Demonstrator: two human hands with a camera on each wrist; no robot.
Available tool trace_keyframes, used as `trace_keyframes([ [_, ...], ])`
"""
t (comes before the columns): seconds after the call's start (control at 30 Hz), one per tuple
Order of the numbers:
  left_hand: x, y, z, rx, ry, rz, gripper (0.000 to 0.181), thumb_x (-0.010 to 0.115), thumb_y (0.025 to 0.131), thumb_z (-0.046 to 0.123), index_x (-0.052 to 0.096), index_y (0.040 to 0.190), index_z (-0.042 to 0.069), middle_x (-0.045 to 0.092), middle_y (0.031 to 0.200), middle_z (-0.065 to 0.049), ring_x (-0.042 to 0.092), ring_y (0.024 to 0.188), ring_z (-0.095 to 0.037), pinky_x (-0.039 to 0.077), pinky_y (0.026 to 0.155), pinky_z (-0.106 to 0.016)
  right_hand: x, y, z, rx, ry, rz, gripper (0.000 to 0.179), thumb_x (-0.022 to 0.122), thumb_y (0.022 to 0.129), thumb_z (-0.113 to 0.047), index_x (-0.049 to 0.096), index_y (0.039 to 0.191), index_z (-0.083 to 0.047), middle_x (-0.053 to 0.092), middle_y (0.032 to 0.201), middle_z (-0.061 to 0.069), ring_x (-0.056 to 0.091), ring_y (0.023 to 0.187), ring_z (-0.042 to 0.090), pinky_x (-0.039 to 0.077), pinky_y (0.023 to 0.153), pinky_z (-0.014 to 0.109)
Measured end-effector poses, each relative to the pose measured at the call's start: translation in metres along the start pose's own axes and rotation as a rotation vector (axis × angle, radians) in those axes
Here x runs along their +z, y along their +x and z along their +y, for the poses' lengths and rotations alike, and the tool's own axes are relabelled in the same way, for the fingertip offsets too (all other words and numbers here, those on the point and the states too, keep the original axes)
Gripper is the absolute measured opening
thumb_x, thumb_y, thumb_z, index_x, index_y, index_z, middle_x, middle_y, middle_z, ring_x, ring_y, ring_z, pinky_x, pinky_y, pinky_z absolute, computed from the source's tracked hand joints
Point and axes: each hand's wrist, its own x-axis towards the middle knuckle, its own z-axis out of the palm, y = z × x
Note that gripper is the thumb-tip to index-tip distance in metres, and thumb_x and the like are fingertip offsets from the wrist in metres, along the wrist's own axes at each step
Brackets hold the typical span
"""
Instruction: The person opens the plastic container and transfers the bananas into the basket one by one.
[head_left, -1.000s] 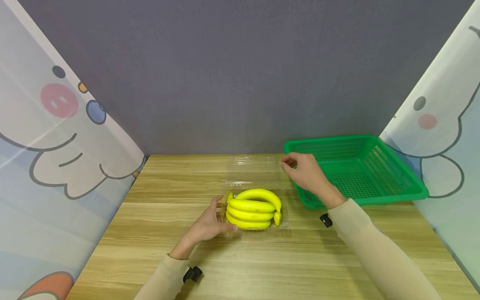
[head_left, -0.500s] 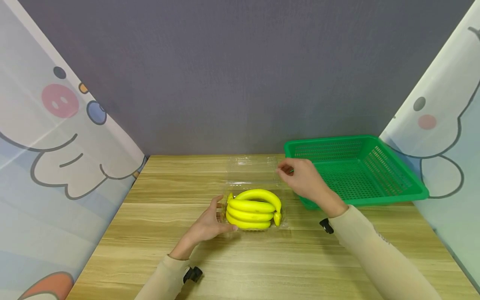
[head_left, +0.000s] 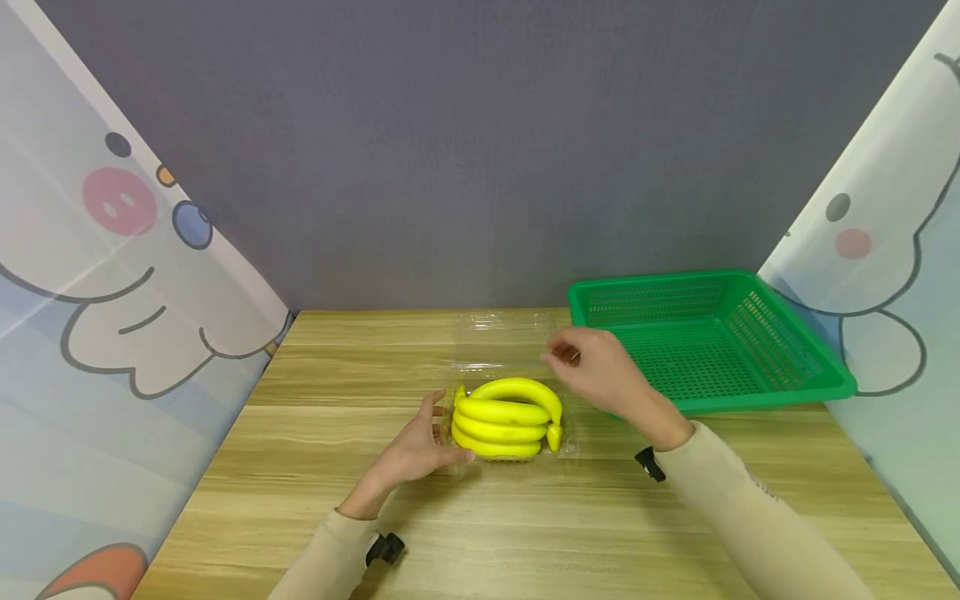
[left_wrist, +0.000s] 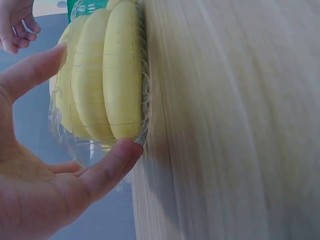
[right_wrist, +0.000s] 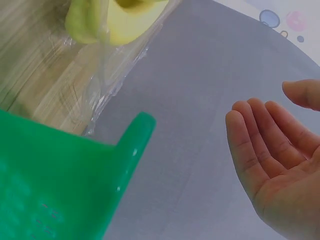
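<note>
Several yellow bananas (head_left: 501,432) lie in the base of a clear plastic clamshell box (head_left: 570,443), its lid (head_left: 501,343) folded back flat toward the wall. My left hand (head_left: 408,454) grips the left end of the box, thumb at the near corner and fingers along the far side. In the left wrist view, the fingertips (left_wrist: 127,150) meet the plastic beside the bananas (left_wrist: 122,75). My right hand (head_left: 600,371) is held over the right edge of the lid, fingers loosely curled. The right wrist view shows nothing in its palm (right_wrist: 295,195).
A green perforated basket (head_left: 705,354) stands to the right, behind my right forearm, its left rim close to the box. A grey wall (head_left: 480,158) rises behind the wooden table (head_left: 322,417). Panels printed with cartoon animals border both sides.
My right hand has moved left and slightly nearer, from the basket's left rim to the lid's right edge. The left hand, box and bananas stay where they were.
</note>
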Motion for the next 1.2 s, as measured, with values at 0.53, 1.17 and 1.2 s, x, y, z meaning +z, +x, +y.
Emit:
trace_keyframes([
  [0.53, 0.000, -0.001, 0.001, -0.003, 0.004, -0.008, 0.115, 0.092, 0.076, 0.028, 0.017, 0.160, 0.007, 0.040, 0.151, -0.023, 0.050, 0.129, -0.042, 0.048, 0.099, -0.056, 0.015, -0.010, -0.017, -0.004, 0.089, -0.024, 0.014, 0.072, 0.095, -0.020, 0.074, 0.100, -0.007, 0.070, 0.093, -0.003, 0.063, 0.083, 0.011, 0.057, 0.077, 0.034],
  [1.17, 0.000, 0.000, 0.000, -0.008, -0.002, -0.016, 0.115, 0.091, 0.076, 0.029, 0.016, 0.160, 0.006, 0.041, 0.150, -0.023, 0.052, 0.127, -0.041, 0.051, 0.094, -0.053, 0.042, -0.022, -0.022, -0.041, 0.022, -0.042, 0.018, 0.076, 0.091, -0.021, 0.075, 0.103, -0.007, 0.071, 0.096, 0.002, 0.060, 0.084, 0.016, 0.052, 0.074, 0.032],
  [1.2, 0.000, 0.001, 0.000, -0.008, -0.002, -0.016, 0.115, 0.091, 0.076, 0.029, 0.016, 0.160, 0.006, 0.041, 0.150, -0.023, 0.051, 0.127, -0.041, 0.051, 0.094, -0.053, 0.043, -0.022, -0.021, -0.038, 0.023, -0.045, 0.018, 0.076, 0.091, -0.021, 0.075, 0.103, -0.008, 0.071, 0.097, 0.002, 0.060, 0.084, 0.017, 0.052, 0.074, 0.032],
])
